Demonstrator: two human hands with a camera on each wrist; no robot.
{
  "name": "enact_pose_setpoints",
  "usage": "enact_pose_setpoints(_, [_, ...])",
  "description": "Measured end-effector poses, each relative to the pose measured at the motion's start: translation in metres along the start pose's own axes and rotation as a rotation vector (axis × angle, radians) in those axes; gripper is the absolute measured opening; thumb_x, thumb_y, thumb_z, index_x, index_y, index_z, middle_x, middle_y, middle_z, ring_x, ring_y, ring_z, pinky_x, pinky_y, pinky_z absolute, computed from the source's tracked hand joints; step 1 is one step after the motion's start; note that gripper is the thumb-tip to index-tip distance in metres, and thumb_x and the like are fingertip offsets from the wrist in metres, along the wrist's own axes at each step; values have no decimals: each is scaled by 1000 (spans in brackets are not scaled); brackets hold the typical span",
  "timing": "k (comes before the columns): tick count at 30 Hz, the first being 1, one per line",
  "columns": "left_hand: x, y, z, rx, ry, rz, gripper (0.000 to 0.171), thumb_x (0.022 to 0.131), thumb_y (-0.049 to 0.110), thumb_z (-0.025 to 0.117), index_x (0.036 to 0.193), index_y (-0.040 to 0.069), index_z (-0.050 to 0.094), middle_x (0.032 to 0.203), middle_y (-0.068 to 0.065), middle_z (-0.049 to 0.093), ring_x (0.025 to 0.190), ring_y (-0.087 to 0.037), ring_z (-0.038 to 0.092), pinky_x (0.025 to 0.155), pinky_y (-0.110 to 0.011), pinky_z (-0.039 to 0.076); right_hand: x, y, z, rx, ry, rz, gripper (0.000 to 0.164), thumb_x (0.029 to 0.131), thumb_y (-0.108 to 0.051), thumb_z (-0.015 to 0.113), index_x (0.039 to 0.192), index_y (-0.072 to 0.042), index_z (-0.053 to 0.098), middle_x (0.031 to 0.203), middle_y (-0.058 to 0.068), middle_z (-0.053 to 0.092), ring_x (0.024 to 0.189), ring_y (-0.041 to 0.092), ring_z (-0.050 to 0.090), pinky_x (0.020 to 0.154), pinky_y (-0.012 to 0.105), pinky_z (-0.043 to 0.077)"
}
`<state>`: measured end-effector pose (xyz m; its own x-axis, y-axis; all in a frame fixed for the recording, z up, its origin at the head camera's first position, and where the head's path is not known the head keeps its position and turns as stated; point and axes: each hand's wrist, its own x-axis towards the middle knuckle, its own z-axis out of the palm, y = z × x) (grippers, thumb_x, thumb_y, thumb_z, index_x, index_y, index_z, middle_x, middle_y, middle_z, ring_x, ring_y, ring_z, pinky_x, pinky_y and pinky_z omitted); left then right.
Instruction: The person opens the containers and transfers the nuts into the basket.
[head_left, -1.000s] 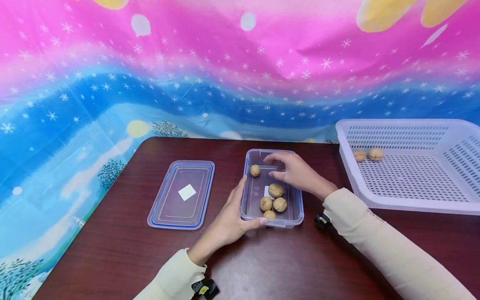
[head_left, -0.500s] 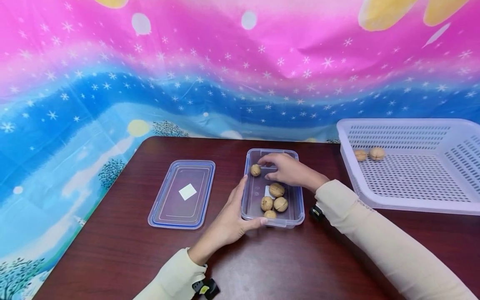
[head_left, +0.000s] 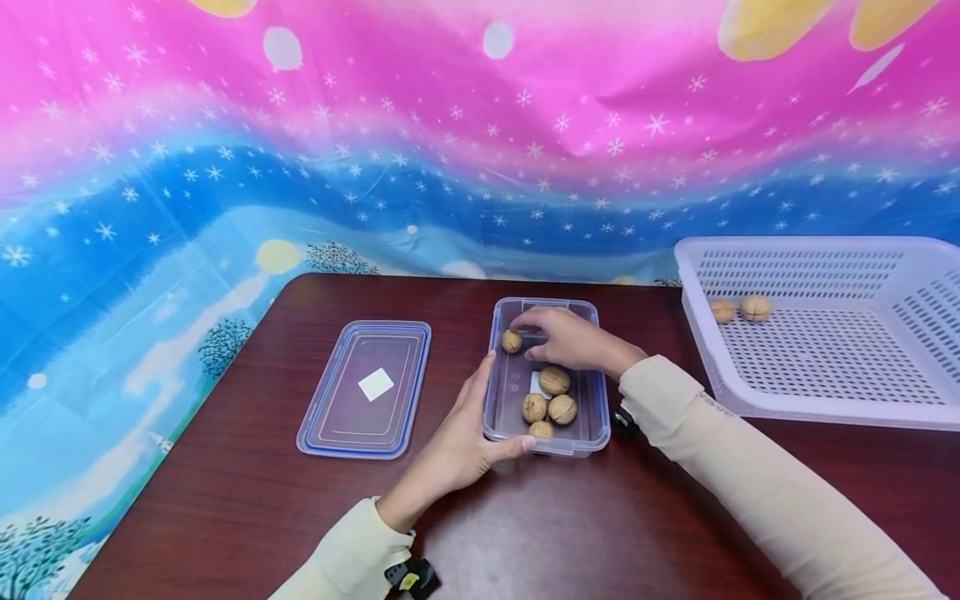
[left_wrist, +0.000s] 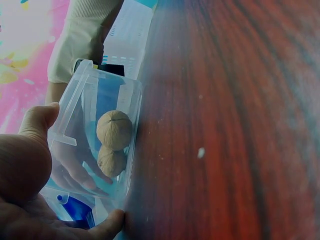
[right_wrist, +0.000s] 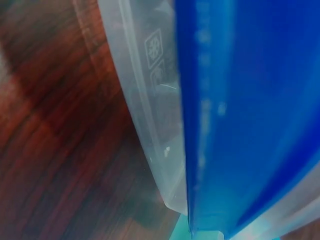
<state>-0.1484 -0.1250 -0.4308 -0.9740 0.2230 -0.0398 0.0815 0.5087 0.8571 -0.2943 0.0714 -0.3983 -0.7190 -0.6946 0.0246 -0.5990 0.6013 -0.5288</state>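
Observation:
My left hand (head_left: 459, 437) holds the clear plastic container (head_left: 592, 437) at its near left corner, thumb on the near rim and fingers along the left wall. Inside, several walnuts (head_left: 562, 409) cluster at the near end. Another walnut (head_left: 512, 341) lies by the far left wall. Over that part of the container is my right hand (head_left: 566, 337), its bent index finger right at this walnut and its thumb apart from it. Two walnuts (left_wrist: 114, 130) show through the wall in the left wrist view. The right wrist view shows the container's wall (right_wrist: 150, 100) close up, with no fingers visible.
Left of the container lies its clear lid (head_left: 360, 417) with a blue seal and a white square label (head_left: 375, 384). A white perforated basket (head_left: 840, 408) with two walnuts (head_left: 755, 307) stands at the right. A patterned cloth (head_left: 450, 167) hangs behind the dark wooden table (head_left: 525, 533).
My right hand has moved left inside the container, its fingers coming up to the far left walnut. The left hand and the container have stayed in place.

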Motion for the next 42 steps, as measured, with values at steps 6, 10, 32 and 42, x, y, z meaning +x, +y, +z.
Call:
enact_pose_setpoints(6, [0, -1, 0, -2, -2, 4, 121, 83, 38, 89, 170, 26, 5, 173, -13, 21, 153, -34, 34, 122, -55, 33, 2, -2, 0, -13, -27, 26, 44, 95, -7, 73, 138, 0, 65, 142, 21, 64, 134, 38, 59, 114, 54, 45])
enact_pose_setpoints(10, [0, 0, 0, -1, -3, 1, 122, 83, 37, 89, 170, 26, 5, 173, -12, 21, 153, -33, 34, 122, -55, 32, 3, -2, 0, -12, -27, 28, 42, 96, -7, 73, 137, -1, 66, 139, 19, 66, 131, 36, 61, 112, 53, 46])
enact_pose_setpoints(32, [0, 1, 0, 5, 4, -7, 120, 84, 39, 89, 170, 26, 7, 174, -11, 19, 155, -31, 31, 123, -54, 31, 4, -1, 7, -88, -23, 7, 25, 96, -7, 71, 121, -11, 71, 112, 6, 74, 99, 22, 64, 92, 45, 52])
enact_pose_setpoints(42, [-1, 2, 0, 2, 2, -8, 119, 84, 38, 88, 170, 27, 6, 174, -10, 19, 156, -31, 30, 124, -54, 31, 3, 0, 8, -82, 5, -10, 26, 94, -3, 70, 120, -7, 70, 113, 9, 74, 104, 25, 67, 95, 48, 53])
